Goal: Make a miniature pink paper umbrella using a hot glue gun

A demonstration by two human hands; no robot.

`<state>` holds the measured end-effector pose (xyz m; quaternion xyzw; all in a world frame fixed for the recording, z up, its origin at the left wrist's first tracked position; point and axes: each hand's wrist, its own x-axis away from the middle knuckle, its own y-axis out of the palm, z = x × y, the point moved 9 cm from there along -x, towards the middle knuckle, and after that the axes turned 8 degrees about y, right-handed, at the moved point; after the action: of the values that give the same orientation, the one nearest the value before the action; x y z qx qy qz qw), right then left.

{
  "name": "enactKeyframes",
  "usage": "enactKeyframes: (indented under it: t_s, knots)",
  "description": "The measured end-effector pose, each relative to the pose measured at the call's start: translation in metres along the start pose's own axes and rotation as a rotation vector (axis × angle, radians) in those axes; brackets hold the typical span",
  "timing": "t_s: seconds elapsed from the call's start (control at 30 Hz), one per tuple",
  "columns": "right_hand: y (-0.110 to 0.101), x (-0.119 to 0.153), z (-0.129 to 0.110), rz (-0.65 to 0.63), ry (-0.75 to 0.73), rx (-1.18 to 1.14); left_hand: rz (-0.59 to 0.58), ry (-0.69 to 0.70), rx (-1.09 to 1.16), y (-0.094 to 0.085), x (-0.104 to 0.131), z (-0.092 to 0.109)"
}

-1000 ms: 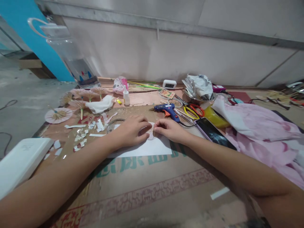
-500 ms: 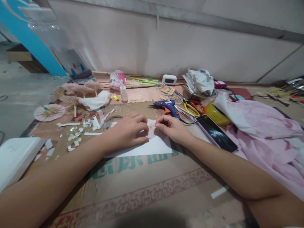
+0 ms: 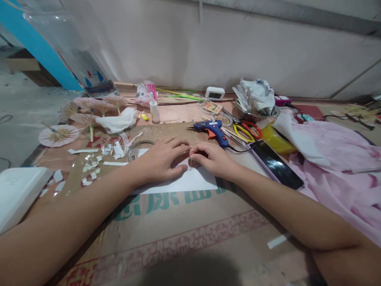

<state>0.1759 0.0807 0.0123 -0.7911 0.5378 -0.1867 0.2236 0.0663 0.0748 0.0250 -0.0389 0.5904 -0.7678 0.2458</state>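
Note:
My left hand [image 3: 163,161] rests on a white paper sheet [image 3: 190,184], its fingers apart and curved, nothing seen in its grasp. Facing it, my right hand [image 3: 212,159] has thumb and forefinger pinched together on a small thin piece [image 3: 190,163], which stands roughly upright between the two hands. What this piece is cannot be made out. A clear tape ring [image 3: 133,150] lies behind my left wrist. The blue glue gun [image 3: 212,129] lies just beyond my right hand.
Small paper umbrellas [image 3: 59,136], white scraps [image 3: 119,150] and a glue bottle [image 3: 154,109] lie left and behind. Scissors [image 3: 253,129], a phone [image 3: 276,165] and pink cloth [image 3: 330,143] are at the right. A white box [image 3: 22,194] sits at the left edge.
The round pale pleated piece between my hands no longer shows its flat face; a thin upright shape shows at my right fingertips. The view has shifted slightly.

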Motion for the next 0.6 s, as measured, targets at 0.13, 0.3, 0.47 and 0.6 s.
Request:
enactKeyframes:
  t_s: [0.13, 0.3, 0.47, 0.6]
  knots:
    - [0.0010, -0.0008, 0.0024, -0.003, 0.004, 0.000, -0.005, 0.003, -0.007, 0.0030, -0.0005, -0.0019]
    - [0.0004, -0.0024, 0.0011, 0.007, -0.013, 0.044, -0.010, 0.001, -0.019, 0.0029, -0.0003, -0.0014]
    - [0.0019, -0.0035, -0.0014, -0.010, -0.024, 0.067, -0.010, -0.006, -0.022, 0.0032, -0.0008, -0.0015]
    - [0.0044, -0.0035, -0.0009, -0.043, -0.030, 0.065, -0.010, -0.004, -0.020, 0.0031, -0.0012, -0.0015]
